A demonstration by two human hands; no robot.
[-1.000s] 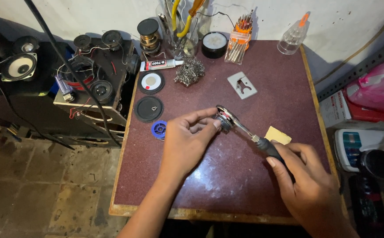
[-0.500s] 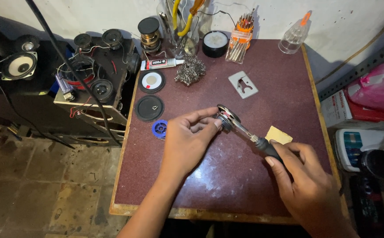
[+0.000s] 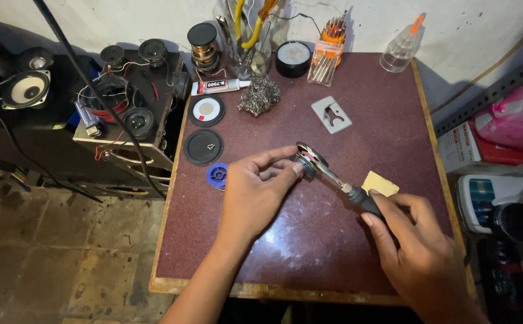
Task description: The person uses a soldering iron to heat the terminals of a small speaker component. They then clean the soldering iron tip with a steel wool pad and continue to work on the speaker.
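The soldering iron [image 3: 339,183] lies slanted above the counter [image 3: 357,78], its dark handle gripped by the right hand [image 3: 420,252] at lower right, its tip at the small round part [image 3: 305,157] pinched by the left hand [image 3: 255,192].

the scene is dimly and evenly lit from above. soft glare is seen on the table [image 3: 309,240]. corners are darkened; focus is kept sharp.

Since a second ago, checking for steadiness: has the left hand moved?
No. The left hand sits at the same spot beside the blue spool, fingertips on the small round part at the tool's tip.
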